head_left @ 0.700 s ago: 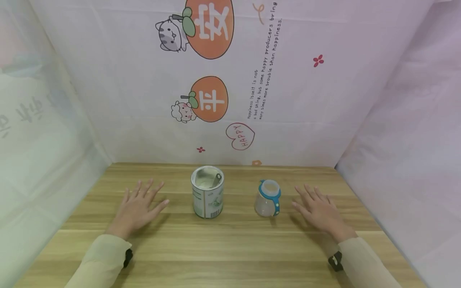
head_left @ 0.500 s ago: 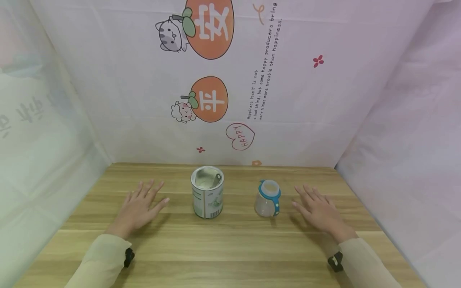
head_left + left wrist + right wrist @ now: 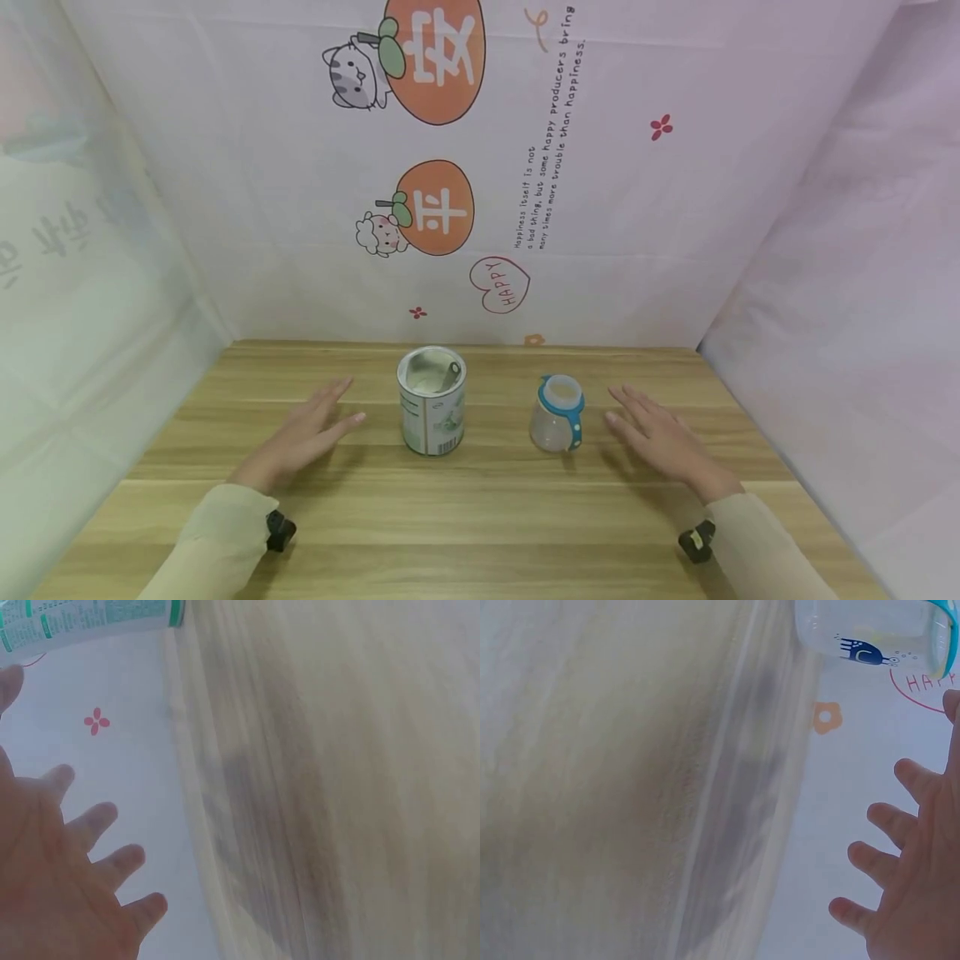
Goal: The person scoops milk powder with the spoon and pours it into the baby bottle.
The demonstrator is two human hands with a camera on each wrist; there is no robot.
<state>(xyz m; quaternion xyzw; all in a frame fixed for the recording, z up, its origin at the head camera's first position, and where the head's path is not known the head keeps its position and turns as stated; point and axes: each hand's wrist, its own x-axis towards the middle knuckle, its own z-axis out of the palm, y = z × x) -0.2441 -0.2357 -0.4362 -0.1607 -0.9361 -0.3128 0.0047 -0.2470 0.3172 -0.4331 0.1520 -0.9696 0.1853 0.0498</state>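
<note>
between two open, empty hands stand a silver open tin and blue-collared clear bottle.

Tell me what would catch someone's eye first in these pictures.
An open metal can stands at the middle of the wooden table, with pale powder and a scoop inside. Just right of it sits a clear baby bottle with a blue collar. The left hand and the right hand flank them with straight fingers, holding nothing, before a backdrop printed with cartoon oranges.
</note>
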